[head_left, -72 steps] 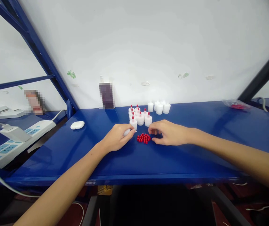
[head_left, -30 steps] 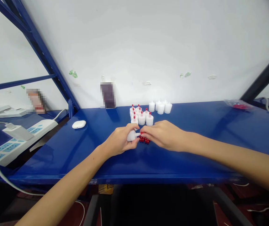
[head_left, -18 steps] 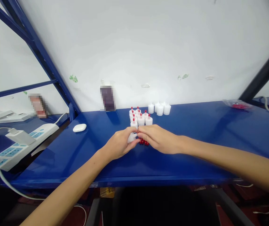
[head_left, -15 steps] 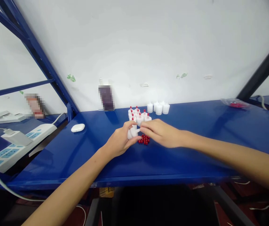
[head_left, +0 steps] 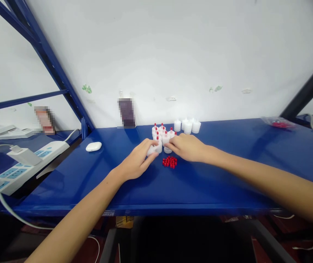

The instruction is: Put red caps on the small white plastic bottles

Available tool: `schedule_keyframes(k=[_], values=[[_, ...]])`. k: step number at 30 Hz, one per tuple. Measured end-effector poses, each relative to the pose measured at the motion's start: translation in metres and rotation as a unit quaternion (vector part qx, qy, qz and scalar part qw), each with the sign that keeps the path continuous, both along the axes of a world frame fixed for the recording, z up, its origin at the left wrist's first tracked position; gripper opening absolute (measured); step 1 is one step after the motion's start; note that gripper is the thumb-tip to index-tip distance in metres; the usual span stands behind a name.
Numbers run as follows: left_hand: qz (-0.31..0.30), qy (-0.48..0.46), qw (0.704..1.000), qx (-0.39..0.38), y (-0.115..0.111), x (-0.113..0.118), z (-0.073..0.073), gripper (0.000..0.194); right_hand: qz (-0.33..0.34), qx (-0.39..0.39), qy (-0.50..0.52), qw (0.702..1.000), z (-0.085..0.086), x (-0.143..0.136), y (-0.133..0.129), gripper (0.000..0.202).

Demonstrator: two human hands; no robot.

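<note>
The left hand point(head_left: 135, 160) is partly closed, thumb opposed to the fingers, and retains a white bottle point(head_left: 151, 150); its tip is not clearly visible. The right hand point(head_left: 190, 147) is bent, with thumb and fingertips closed to a narrow pinch at another white bottle point(head_left: 168, 149); whether it grips or only touches this bottle cannot be determined. The hands have separated and the right hand has shifted up to the red-capped bottles point(head_left: 159, 147); judged from this, the bottle at its fingertips is being set against that group. Its top is hidden by the fingers. The loose red caps point(head_left: 170, 162), now uncovered, lie just in front of the bottles, between the hands and nearer the front edge point(head_left: 173, 207). The rear bottles point(head_left: 188, 128), without visible red caps, stand near the wall point(head_left: 173, 54), limiting rearward travel. Lateral room is greater: the blue tabletop point(head_left: 244, 146) extends rightward to a plastic bag point(head_left: 279, 123) and leftward to a white case point(head_left: 93, 146). Clearance is tightest within the bottle group, where adjacent bottles could be tipped.
</note>
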State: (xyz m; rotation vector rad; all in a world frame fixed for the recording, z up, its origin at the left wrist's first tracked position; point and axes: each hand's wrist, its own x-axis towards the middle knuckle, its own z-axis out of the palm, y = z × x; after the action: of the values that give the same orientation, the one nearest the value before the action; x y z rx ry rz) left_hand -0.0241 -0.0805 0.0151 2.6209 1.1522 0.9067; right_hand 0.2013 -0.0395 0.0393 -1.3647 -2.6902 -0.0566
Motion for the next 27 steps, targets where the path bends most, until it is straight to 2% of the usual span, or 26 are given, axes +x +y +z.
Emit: schedule_keyframes(k=[4, 9, 15, 20, 24, 27], values=[[-0.042, 0.01, 0.999, -0.024, -0.001, 0.004, -0.002, 0.028, 0.048, -0.01, 0.007, 0.999, -0.001, 0.014, -0.015, 0.043], [-0.047, 0.015, 0.998, -0.048, -0.002, 0.006, -0.002, 0.03, 0.06, -0.055, 0.024, 0.996, -0.008, 0.036, -0.028, 0.02], [-0.055, 0.053, 0.995, -0.063, -0.003, 0.007, 0.0, 0.031, 0.101, -0.008, -0.008, 0.995, -0.015, 0.031, -0.037, 0.018], [-0.042, 0.081, 0.995, -0.039, -0.002, 0.006, -0.002, 0.03, 0.129, -0.029, 0.012, 0.991, -0.02, 0.032, -0.032, 0.018], [-0.04, 0.1, 0.994, -0.002, -0.001, 0.006, -0.002, 0.032, 0.116, -0.054, 0.103, 0.986, -0.015, 0.034, -0.03, 0.022], [-0.05, 0.102, 0.994, -0.005, -0.002, 0.007, -0.002, 0.033, 0.107, -0.134, 0.258, 0.951, -0.008, 0.029, -0.033, 0.022]])
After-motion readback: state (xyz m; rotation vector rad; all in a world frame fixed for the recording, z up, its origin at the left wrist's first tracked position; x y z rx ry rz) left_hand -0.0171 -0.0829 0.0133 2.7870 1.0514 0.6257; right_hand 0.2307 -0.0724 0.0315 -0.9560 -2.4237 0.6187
